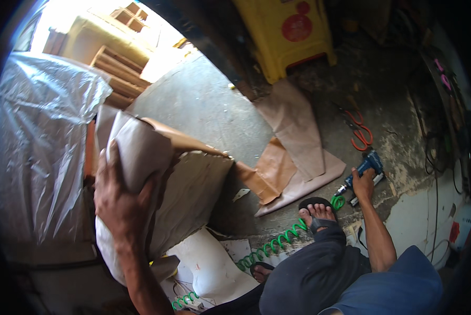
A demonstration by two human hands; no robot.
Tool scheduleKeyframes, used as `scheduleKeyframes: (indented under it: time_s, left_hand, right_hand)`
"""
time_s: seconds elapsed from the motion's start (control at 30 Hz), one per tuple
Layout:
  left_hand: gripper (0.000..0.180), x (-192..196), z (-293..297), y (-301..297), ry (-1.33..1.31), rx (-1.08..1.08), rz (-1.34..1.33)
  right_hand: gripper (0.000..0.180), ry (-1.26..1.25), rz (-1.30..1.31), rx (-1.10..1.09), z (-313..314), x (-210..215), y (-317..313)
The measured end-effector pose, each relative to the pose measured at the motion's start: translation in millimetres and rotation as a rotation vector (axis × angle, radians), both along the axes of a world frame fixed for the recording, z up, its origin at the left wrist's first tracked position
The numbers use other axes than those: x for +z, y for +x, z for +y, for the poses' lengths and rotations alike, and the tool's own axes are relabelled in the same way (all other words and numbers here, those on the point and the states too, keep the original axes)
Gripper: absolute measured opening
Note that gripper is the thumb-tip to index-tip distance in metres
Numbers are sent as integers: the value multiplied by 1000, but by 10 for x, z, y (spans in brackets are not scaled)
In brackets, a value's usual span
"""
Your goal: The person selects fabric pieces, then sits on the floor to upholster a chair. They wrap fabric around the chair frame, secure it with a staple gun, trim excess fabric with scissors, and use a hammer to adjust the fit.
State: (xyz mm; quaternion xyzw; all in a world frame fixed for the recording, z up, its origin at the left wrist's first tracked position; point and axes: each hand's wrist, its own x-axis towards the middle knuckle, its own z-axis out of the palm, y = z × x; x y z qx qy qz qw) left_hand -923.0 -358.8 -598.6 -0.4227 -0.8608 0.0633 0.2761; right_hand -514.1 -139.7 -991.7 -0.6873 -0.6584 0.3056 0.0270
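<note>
My left hand point(121, 202) grips a fold of brown paper wrapping point(156, 157) that covers a bulky piece in front of me, pressing it down against the piece. My right hand point(363, 182) reaches far to the right and closes on a blue pneumatic staple gun point(365, 169) lying on the concrete floor. A green coiled air hose point(277, 242) runs from the gun back past my sandalled right foot point(318, 212).
Clear plastic sheeting point(41, 142) covers a large object at left. Loose brown paper sheets point(293, 152) lie on the floor. Red-handled scissors point(360, 132) rest beyond the gun. A yellow plastic stool point(288, 37) stands at the back, wooden frames point(117, 68) at upper left.
</note>
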Motion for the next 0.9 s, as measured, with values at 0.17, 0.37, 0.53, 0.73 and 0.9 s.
scheduleKeyframes:
  time_s: [0.17,0.37,0.53,0.73,0.9]
  left_hand:
    - [91,-1,173,-81,28,12,7]
    - [89,-58,264,-88,48,29,54]
    - [92,-88,258,-51,40,79,55]
    - [91,-89,249,-20,60,86,23]
    - [92,-86,251,-25,62,80,5]
  right_hand:
    - [55,160,113,-119,137,-80,-279]
    - [44,347,1109,-360,126,239,-748]
    - [34,152,845,706,293,908,-1457]
    - [51,665,1308,965,-453,1651,-2659]
    - [53,539,1587,829,-616,1910,-3034]
